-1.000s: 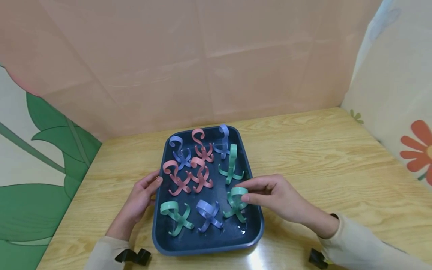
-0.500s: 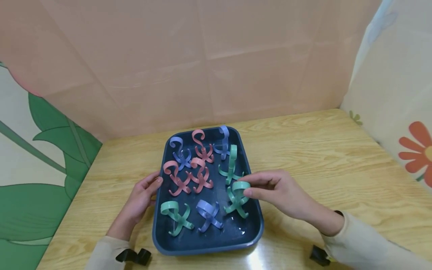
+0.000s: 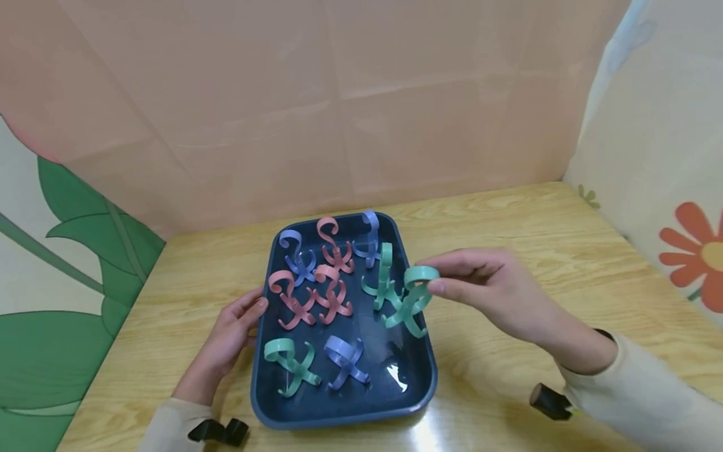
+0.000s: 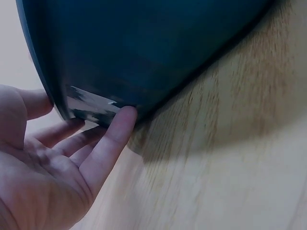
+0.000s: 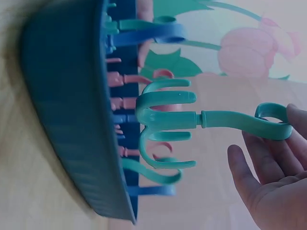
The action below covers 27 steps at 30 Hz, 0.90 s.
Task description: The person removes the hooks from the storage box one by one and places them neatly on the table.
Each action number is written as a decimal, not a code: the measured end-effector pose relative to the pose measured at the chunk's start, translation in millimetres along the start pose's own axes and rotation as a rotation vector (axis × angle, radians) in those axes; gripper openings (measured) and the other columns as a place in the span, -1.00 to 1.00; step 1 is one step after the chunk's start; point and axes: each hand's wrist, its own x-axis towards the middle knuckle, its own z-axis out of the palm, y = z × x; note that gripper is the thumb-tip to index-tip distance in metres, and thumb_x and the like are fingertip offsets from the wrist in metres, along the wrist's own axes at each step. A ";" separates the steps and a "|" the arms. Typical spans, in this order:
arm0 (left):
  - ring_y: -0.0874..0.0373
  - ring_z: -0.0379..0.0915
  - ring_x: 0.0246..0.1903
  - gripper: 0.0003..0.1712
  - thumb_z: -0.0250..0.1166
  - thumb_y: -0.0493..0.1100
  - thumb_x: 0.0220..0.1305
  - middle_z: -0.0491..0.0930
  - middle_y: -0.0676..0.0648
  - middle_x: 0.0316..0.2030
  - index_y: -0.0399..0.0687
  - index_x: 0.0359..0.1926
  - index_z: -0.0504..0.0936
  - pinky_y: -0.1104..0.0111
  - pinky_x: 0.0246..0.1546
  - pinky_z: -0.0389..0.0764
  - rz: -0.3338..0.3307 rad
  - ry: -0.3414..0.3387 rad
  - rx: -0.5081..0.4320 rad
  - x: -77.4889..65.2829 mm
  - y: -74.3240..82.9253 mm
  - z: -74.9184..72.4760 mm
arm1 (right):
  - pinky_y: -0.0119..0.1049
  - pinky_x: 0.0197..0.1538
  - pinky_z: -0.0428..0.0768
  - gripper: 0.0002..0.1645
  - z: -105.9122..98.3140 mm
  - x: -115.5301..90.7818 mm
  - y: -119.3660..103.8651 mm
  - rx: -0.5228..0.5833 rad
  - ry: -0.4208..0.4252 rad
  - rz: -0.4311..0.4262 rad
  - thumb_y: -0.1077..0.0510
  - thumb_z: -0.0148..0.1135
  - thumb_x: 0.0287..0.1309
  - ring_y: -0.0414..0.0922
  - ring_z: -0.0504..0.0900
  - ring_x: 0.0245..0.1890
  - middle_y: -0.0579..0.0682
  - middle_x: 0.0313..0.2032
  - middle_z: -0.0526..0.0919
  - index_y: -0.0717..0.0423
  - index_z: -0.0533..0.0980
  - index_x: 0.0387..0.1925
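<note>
My right hand (image 3: pixel 499 292) pinches the curled top of a green four-pronged hook (image 3: pixel 420 274) between thumb and fingers. That hook hangs above the right side of a dark blue tray (image 3: pixel 344 423), its prongs pointing up in the right wrist view. My left hand (image 3: pixel 230 329) holds the tray's left side; in the left wrist view the thumb lies at the rim and the fingers touch the outer wall. Inside the tray stand another green hook (image 3: pixel 385 270) behind the held one, a green hook (image 3: pixel 290 367) front left, and a blue hook (image 3: pixel 346 358) beside it.
More hooks fill the tray's far half, among them a pink hook (image 3: pixel 294 307) and a blue hook (image 3: pixel 369 238). The tray stands on a wood-grain table (image 3: pixel 508 220). A plain pinkish sheet (image 3: pixel 339 125) rises behind, with flower-printed sheets at both sides.
My right hand has lifted the green hook from the tray's front right, moving it up and rightward. My left hand and the tray have stayed in place.
</note>
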 end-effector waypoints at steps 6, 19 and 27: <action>-0.08 0.51 0.17 -0.32 0.03 0.15 0.56 0.37 -0.25 0.37 -0.02 0.54 0.21 0.15 -0.05 0.65 0.000 -0.009 -0.005 -0.9 0.6 -0.6 | -0.25 -0.02 0.66 -0.68 -17.9 4.3 -4.5 -0.051 0.063 0.015 0.43 0.25 0.29 -0.02 0.75 -0.12 0.13 -0.11 0.76 0.29 0.63 0.06; -0.09 0.51 0.18 -0.32 0.02 0.15 0.56 0.38 -0.25 0.36 0.00 0.54 0.19 0.15 -0.03 0.65 -0.005 -0.017 -0.005 -0.2 1.9 -1.5 | -0.34 0.01 0.63 -0.67 -51.8 20.0 13.3 -0.094 0.199 0.143 0.24 0.28 0.35 -0.08 0.73 -0.08 0.03 -0.09 0.76 0.25 0.62 0.10; -0.08 0.49 0.19 -0.34 -0.01 0.11 0.58 0.35 -0.26 0.38 -0.01 0.55 0.17 0.14 -0.03 0.65 -0.004 -0.029 -0.009 -0.5 1.2 -1.8 | -0.34 0.04 0.61 -0.58 -74.3 32.1 36.3 -0.093 0.257 0.185 0.12 0.29 0.35 -0.14 0.69 -0.01 0.03 -0.03 0.74 0.27 0.59 0.14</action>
